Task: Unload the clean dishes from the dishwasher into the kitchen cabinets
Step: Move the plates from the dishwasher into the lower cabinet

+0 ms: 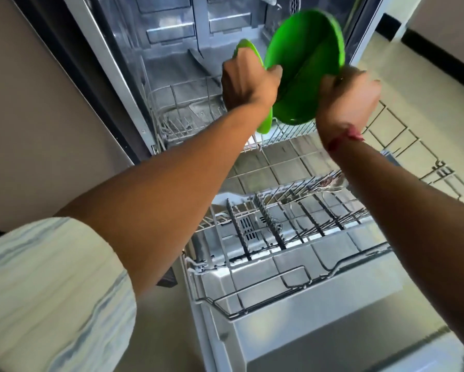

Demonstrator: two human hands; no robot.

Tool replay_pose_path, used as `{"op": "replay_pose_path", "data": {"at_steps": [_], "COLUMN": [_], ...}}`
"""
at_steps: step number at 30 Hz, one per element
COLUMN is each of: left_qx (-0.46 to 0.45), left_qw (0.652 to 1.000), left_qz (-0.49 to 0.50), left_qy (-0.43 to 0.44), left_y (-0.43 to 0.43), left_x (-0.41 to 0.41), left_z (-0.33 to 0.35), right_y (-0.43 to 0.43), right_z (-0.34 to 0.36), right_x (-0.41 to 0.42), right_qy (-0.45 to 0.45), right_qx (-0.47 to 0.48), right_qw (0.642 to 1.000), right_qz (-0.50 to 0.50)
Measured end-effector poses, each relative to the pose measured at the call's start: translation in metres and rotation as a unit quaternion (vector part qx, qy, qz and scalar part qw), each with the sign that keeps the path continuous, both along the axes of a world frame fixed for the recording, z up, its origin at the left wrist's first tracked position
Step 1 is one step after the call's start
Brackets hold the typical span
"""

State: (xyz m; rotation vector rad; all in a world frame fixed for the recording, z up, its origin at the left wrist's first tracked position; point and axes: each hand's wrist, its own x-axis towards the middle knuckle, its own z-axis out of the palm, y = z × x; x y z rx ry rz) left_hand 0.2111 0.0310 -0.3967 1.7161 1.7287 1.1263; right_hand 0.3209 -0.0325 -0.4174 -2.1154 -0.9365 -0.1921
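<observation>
Two green plates stand on edge over the dishwasher's pulled-out upper rack (287, 135). My left hand (248, 81) grips the left green plate (248, 48), which is mostly hidden behind the hand; its lower edge shows near the rack. My right hand (346, 95) grips the rim of the larger-looking right green plate (306, 68), tilted and lifted above the rack. The two plates are close together, nearly touching.
The lower rack (279, 237) is pulled out over the open dishwasher door (332, 331), with cutlery (330, 183) at its far right. The dishwasher tub (177, 49) is behind. A cabinet side (37, 103) is at the left, tiled floor (413, 76) at the right.
</observation>
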Motion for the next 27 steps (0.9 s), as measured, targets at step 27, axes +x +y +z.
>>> {"op": "replay_pose_path", "data": {"at_steps": [27], "left_qx": [-0.32], "left_qw": [0.821], "left_qz": [-0.128], "left_qy": [-0.455], "left_y": [-0.212], "left_x": [-0.139], "left_z": [-0.015], "right_y": [-0.256], "right_z": [-0.03], "right_x": [-0.08], "right_qy": [0.287], "right_qx": [0.094], "right_qw": [0.953], "right_qz": [-0.023]}}
